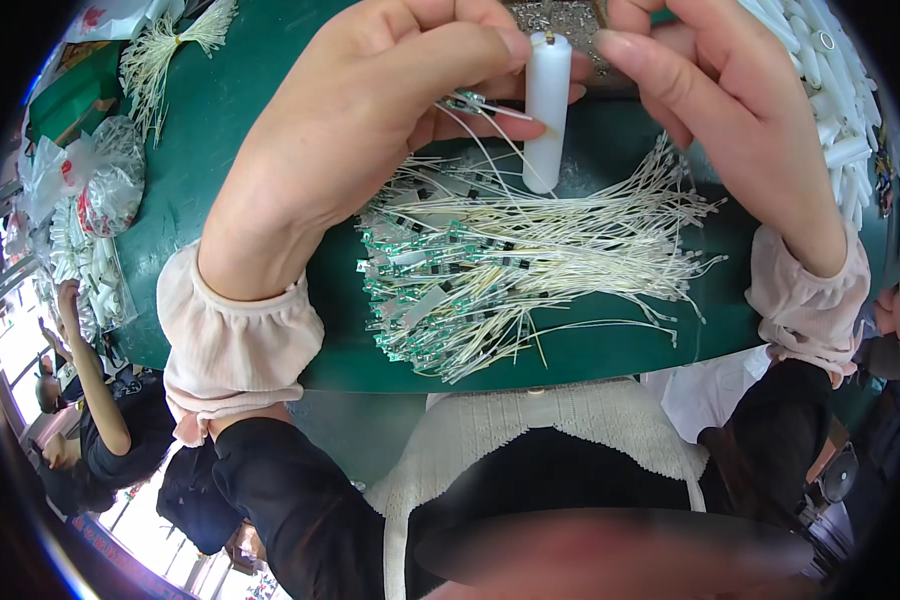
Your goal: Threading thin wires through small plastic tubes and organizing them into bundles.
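Note:
My left hand [370,110] is closed around a white plastic tube [545,125], held upright with a small brass-coloured tip at its top. Tucked in the same hand is a small green circuit board [467,101] with thin white wires hanging from it. To the right of the tube's tip, my right hand [735,110] has its thumb and fingers apart, with nothing visible between them. Below both hands lies a pile of white-wired circuit boards [570,245], the green boards at its left and the wire ends at its right.
Behind the tube stands a tray of small metal parts [560,20]. Many white tubes [820,70] are heaped at the far right of the green table [240,60]. A tied wire bundle [175,45] and clear plastic bags [110,180] lie at left. Another person [120,430] sits beyond the left edge.

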